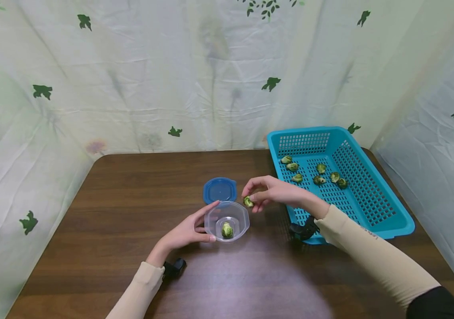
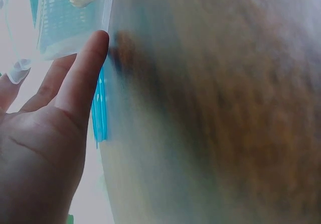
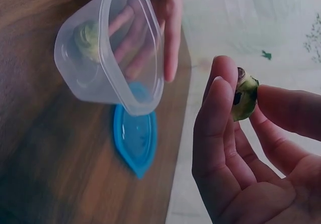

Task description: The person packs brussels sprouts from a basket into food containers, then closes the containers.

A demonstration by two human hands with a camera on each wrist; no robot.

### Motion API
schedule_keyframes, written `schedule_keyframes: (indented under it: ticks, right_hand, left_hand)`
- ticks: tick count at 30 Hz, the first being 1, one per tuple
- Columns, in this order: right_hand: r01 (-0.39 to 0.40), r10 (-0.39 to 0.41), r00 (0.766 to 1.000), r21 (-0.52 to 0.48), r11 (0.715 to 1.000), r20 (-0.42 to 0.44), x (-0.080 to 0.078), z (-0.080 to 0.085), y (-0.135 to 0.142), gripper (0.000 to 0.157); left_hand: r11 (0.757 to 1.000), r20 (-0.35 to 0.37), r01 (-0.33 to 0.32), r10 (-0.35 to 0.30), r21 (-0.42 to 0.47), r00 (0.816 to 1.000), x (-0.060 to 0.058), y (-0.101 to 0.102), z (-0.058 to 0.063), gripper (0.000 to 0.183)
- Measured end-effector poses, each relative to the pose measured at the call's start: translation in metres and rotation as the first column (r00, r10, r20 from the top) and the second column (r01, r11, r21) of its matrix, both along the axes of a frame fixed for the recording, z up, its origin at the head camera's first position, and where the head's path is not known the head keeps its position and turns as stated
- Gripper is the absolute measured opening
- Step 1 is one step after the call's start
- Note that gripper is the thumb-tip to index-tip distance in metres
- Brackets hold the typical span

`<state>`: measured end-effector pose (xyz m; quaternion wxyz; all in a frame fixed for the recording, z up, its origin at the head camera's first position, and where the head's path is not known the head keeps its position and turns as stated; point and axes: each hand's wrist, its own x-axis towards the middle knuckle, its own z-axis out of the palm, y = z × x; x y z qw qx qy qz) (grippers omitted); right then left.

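My left hand [image 1: 184,229] grips a small clear plastic container [image 1: 232,212], thumb on the near side and fingers at the far side. One Brussels sprout [image 1: 227,230] lies inside it on the bottom. Just right of the container's rim, my right hand [image 1: 276,191] pinches another Brussels sprout [image 3: 246,99] between thumb and fingertips, above the table. In the left wrist view, the left hand's fingers [image 2: 83,81] press against the container's wall, and only part of the container shows. Behind the container lies its blue lid [image 1: 219,189], flat on the table.
A large turquoise basket [image 1: 386,208] with perforated walls stands on the right side, under the right forearm. Several Brussels sprouts [image 1: 320,168] are scattered in it. The brown wooden table [image 1: 131,190] ends at a pale leaf-patterned curtain [image 1: 131,79] behind.
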<state>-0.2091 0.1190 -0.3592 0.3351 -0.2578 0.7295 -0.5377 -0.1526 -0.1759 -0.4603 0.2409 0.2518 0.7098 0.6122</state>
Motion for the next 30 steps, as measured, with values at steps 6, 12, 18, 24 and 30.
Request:
schedule_keyframes:
  ticks: [6, 12, 18, 24, 30]
  right_hand:
    - [-0.042, 0.042, 0.999, 0.008, 0.999, -0.015, 0.001, -0.006, -0.012, 0.017]
    - [-0.069, 0.070, 0.997, 0.050, 0.996, -0.022, 0.003, -0.011, -0.022, 0.016]
    - [-0.098, 0.100, 0.995, 0.071, 0.993, -0.022, 0.005, -0.016, -0.030, 0.017]
    - [-0.128, 0.131, 0.991, 0.096, 0.987, -0.022, 0.007, -0.021, -0.036, 0.016]
    - [-0.135, 0.139, 0.990, 0.113, 0.984, -0.028, 0.009, -0.026, -0.039, 0.015]
  left_hand:
    - [1.000, 0.014, 0.002, -0.002, -0.003, 1.000, 0.000, 0.000, 0.001, 0.089]
    - [1.000, 0.016, 0.000, 0.001, -0.015, 1.000, 0.000, 0.000, 0.003, 0.089]
    - [1.000, 0.009, -0.006, 0.006, -0.023, 1.000, 0.000, 0.000, 0.004, 0.090]
    - [1.000, 0.023, -0.007, 0.007, -0.023, 1.000, 0.000, 0.000, 0.003, 0.090]
    - [0.999, 0.032, -0.013, 0.015, -0.039, 0.999, 0.000, 0.000, 0.004, 0.089]
